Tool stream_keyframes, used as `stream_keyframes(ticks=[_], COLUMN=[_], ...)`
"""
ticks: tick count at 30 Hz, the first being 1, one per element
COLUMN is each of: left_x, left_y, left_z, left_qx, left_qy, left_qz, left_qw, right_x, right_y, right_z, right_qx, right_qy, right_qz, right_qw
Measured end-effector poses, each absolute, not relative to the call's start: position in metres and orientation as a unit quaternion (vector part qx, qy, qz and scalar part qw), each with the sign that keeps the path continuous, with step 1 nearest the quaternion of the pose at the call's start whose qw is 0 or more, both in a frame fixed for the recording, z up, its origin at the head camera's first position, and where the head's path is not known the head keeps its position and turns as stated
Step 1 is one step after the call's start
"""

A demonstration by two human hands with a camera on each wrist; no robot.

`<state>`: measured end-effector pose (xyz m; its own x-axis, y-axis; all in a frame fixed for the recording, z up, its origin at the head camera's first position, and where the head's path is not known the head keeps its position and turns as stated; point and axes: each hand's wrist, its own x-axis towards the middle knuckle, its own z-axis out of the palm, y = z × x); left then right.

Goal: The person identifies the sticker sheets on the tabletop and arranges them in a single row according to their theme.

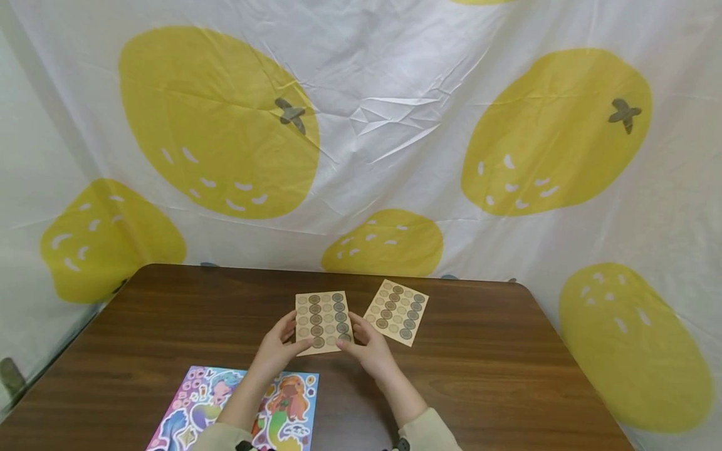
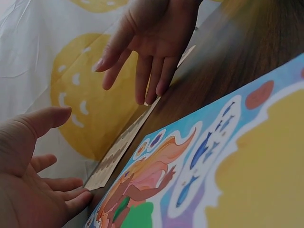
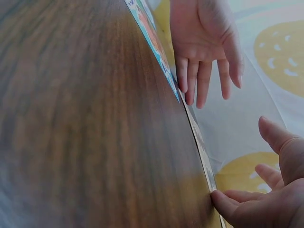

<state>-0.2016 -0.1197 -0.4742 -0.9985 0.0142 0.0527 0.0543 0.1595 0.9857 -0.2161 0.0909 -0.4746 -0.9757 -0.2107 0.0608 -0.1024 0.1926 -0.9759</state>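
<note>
A tan sheet of round stickers lies flat on the dark wooden table, its columns of pale and grey-brown circles facing up. My left hand is at its left edge and my right hand at its right edge. In the left wrist view, the fingers of the left hand are loosely extended, with the thumb raised apart from the sheet. The right hand in the right wrist view has its fingertips by the edge, thumb also raised. Neither hand grips the sheet.
A second tan sheet of round stickers lies tilted to the right of the first. A colourful mermaid sticker sheet lies at the front left, partly under the left forearm. A white curtain with yellow fruit hangs behind the table.
</note>
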Motion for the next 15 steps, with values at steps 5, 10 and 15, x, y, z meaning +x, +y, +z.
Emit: stream_keyframes(ticks=[5, 10, 15], left_x=[-0.2015, -0.1999, -0.1989], left_y=[-0.1179, -0.1144, -0.1128], left_z=[-0.4761, -0.4773, -0.4772], left_qx=[-0.027, -0.025, -0.023], left_qy=[-0.752, -0.759, -0.753], left_qz=[-0.658, -0.651, -0.657], left_qw=[0.007, -0.007, -0.009], right_x=[-0.2169, -0.2165, -0.2160], right_y=[0.0910, 0.0906, 0.0899], right_z=[-0.4760, -0.4766, -0.4762], right_qx=[-0.102, -0.106, -0.112], right_qy=[0.765, 0.759, 0.755], right_qz=[-0.634, -0.641, -0.644], right_qw=[0.045, 0.049, 0.055])
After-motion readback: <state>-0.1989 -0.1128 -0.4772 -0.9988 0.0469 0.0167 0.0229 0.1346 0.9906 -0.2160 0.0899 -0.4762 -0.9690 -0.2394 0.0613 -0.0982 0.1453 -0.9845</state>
